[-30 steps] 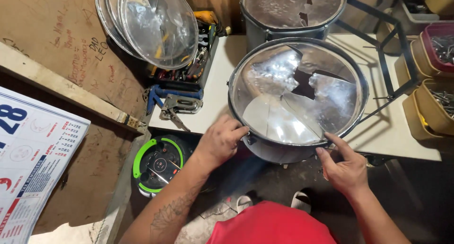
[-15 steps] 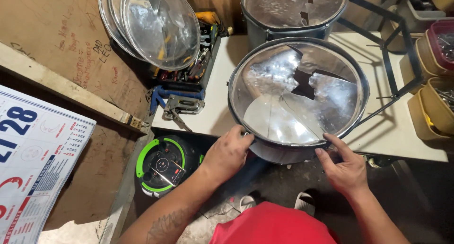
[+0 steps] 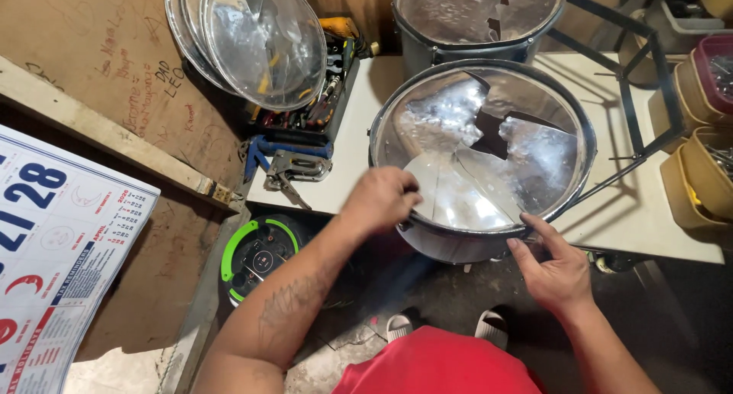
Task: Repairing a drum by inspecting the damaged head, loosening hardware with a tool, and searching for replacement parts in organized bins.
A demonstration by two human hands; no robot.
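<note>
A large round metal pot (image 3: 450,245) with a shiny reflective lid (image 3: 489,150) stands at the near edge of a white table (image 3: 649,226). My left hand (image 3: 379,201) rests on the lid's near left rim, fingers curled over the edge. On the near right rim lies my right hand (image 3: 553,268), fingers pressing against the dark band under the lid. Both hands touch the pot from the front.
A second metal pot (image 3: 477,16) stands behind the first. Glass lids (image 3: 256,39) lean on the wall at the left over a toolbox (image 3: 305,111), with a staple gun (image 3: 294,169) beside it. Below sit a green-ringed round device (image 3: 259,256) and a calendar (image 3: 53,256). Plastic containers (image 3: 702,150) are at the right.
My left hand has slid up from the pot's side onto the lid's rim. My right hand stays at the near right edge. The view shifted slightly.
</note>
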